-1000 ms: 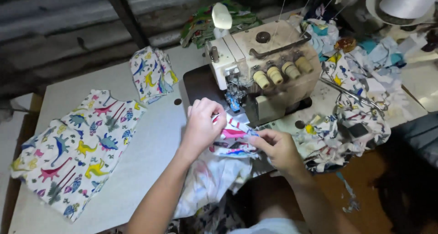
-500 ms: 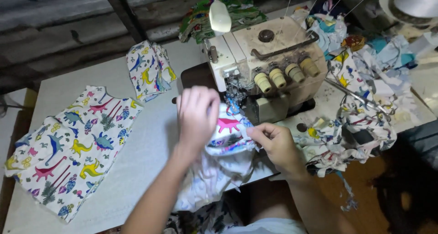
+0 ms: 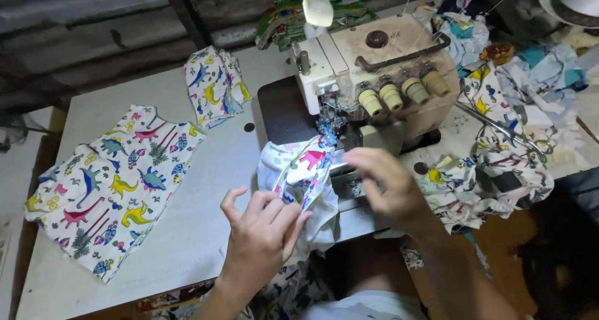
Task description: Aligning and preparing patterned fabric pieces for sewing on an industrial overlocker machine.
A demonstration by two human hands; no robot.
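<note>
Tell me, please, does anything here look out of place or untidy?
Mostly the right side: a heap of printed fabric scraps is piled loosely beside the sewing machine, some of it hanging over the table edge. The dinosaur-print piece on the left lies flat. Nothing looks damaged.

Bare worktop (image 3: 206,189) is left open in the middle of the frame, between the dinosaur-print garment (image 3: 109,186) at the left and the bunched fabric piece (image 3: 302,182). The upper centre is blocked by the sewing machine (image 3: 374,76); the right side is crowded with fabric scraps (image 3: 499,164)
</note>
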